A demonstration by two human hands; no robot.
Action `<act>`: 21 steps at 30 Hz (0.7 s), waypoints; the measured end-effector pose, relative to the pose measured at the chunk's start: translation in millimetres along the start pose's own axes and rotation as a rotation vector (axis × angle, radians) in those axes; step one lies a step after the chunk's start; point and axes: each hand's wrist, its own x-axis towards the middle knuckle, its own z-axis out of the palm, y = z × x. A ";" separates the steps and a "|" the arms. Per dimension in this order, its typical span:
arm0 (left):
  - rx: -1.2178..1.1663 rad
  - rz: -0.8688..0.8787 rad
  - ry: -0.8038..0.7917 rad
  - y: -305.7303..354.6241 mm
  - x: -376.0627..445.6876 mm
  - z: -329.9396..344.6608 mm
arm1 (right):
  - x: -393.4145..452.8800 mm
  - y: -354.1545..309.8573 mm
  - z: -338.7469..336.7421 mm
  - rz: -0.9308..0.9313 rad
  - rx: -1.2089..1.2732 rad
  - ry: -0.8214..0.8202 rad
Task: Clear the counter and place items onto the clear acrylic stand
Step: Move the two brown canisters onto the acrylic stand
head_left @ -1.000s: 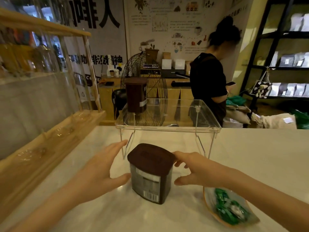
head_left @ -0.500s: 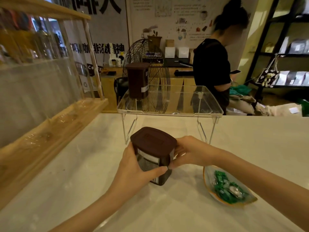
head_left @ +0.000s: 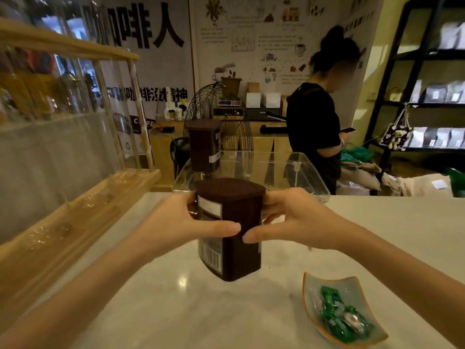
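Observation:
A dark brown canister (head_left: pixel 234 250) with a brown lid and a barcode label hangs lifted above the white counter (head_left: pixel 176 311), tilted slightly. My left hand (head_left: pixel 176 222) grips its left side and my right hand (head_left: pixel 297 220) grips its right side, thumbs nearly meeting in front. Behind it stands the clear acrylic stand (head_left: pixel 309 180), its legs hidden by the canister and my hands. A second, matching brown canister (head_left: pixel 203 144) stands upright on the stand's left part.
A small ceramic dish (head_left: pixel 312 293) of green-wrapped candies lies on the counter at the front right. A wooden-framed glass case (head_left: pixel 83 205) runs along the left. Beyond the counter a person in black (head_left: pixel 312 127) stands near a wire fan (head_left: pixel 226 117) and dark shelves (head_left: pixel 427 104).
Both hands closed on the canister, then raised it off the counter toward the stand. It now hangs higher and closer to the stand's front edge.

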 end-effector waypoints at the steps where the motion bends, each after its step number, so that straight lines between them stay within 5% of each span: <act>1: -0.023 0.017 -0.014 7.4 4.4 -7.2 | 0.9 -5.9 -5.8 -0.014 0.008 0.027; 10: -0.067 0.258 -0.036 48.0 64.7 -40.5 | 31.8 -25.1 -44.8 -0.097 0.007 0.377; 21: -0.086 0.208 -0.114 9.4 141.5 -27.4 | 99.6 35.8 -25.8 0.061 0.051 0.608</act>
